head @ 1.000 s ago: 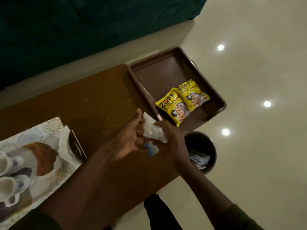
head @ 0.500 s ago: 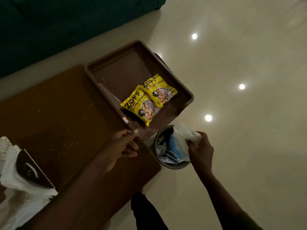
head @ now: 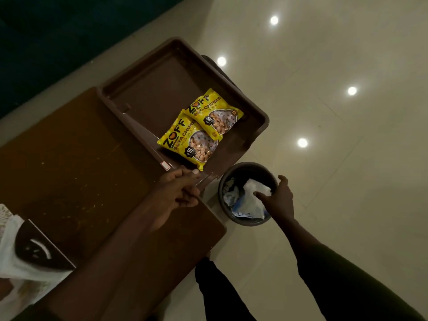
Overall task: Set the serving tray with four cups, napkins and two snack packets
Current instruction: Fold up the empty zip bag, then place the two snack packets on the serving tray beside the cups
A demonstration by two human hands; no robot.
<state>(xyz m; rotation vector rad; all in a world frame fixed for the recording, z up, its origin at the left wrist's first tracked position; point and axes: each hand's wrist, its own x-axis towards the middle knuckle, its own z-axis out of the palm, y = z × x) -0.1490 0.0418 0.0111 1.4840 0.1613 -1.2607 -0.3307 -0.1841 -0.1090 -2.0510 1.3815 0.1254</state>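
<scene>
The right hand (head: pixel 279 199) hangs over the dark round bin (head: pixel 247 193) on the floor, fingers spread and loose, one fingertip touching crumpled white paper (head: pixel 256 188) lying inside. The left hand (head: pixel 179 193) curls around the near corner of the brown serving tray (head: pixel 148 89), which overhangs the right end of the wooden table (head: pixel 76 163). Two yellow snack packets (head: pixel 201 128) lie overlapping in the tray's near right part.

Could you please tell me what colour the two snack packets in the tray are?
Yellow, with black lettering; the head view shows the snack packets clearly.
</scene>
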